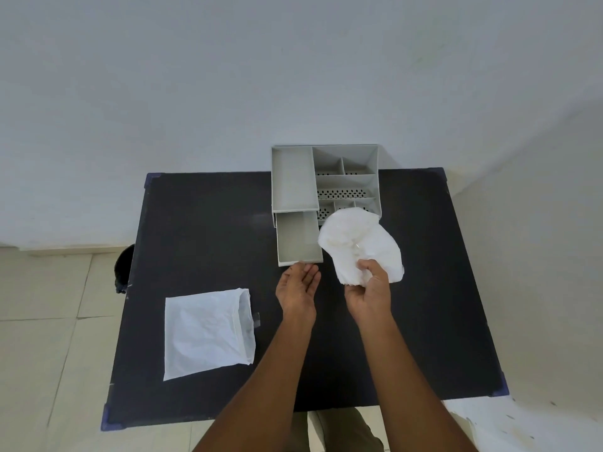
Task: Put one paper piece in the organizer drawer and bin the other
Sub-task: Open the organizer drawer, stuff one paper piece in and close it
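Note:
A grey organizer (292,177) stands at the table's far edge, its lower drawer (298,238) pulled out and bare inside. My right hand (370,290) grips a crumpled white paper piece (359,243) just right of the drawer, above the table. My left hand (298,287) is palm up with fingers apart, fingertips at the drawer's front edge, holding nothing. A second white paper piece (205,334), folded flat, lies on the table's left front part. A black bin (124,269) peeks out beside the table's left edge.
The black table (440,288) has blue corner caps. The organizer's right side has several open compartments (346,181) with perforated floors. A pale wall rises behind, tiled floor lies to the left.

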